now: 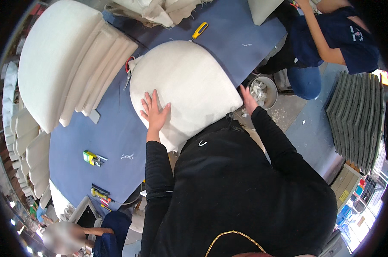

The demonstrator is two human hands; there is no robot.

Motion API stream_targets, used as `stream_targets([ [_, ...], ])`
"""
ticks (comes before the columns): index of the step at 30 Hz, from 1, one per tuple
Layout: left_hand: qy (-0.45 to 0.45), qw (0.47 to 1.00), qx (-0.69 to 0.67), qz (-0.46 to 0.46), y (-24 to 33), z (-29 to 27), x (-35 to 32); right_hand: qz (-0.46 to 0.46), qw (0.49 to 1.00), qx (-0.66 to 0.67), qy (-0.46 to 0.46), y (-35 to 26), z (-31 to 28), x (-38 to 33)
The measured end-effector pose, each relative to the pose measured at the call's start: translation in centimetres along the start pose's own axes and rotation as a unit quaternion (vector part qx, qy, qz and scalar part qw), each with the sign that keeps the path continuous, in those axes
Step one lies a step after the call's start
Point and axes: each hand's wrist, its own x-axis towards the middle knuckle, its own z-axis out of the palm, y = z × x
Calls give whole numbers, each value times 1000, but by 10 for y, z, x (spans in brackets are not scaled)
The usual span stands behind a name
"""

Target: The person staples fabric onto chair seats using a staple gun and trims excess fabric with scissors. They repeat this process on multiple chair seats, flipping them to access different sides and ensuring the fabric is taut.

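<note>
A cream upholstered cushion (185, 73) with a rounded far end lies on the blue-grey table, its near edge against my body. My left hand (155, 112) rests on its left part, fingers spread wide. At the cushion's near right corner is my right hand (248, 100), fingers stretched out along the edge and thumb side hard to see. Just past the far edge lies a yellow-handled screwdriver-like tool (199, 31). Red-handled scissors (128, 68) poke out by the cushion's left side, partly covered.
Stacked cream cushions (52, 60) stand on the table's left. A small green-yellow box (90, 157) and several hand tools (100, 195) lie nearer. Right of the table are a bucket of scraps (269, 92), a co-worker in dark blue (326, 43) and stacked grey pads (356, 120).
</note>
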Motion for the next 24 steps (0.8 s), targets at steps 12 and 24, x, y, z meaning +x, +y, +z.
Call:
stream_targets([
  [12, 59, 895, -364, -250, -128, 59, -190, 38, 967, -16, 252, 41, -81, -8],
  [24, 111, 711, -646, -255, -118, 43, -176, -170, 951, -236, 110, -42, -3, 30],
])
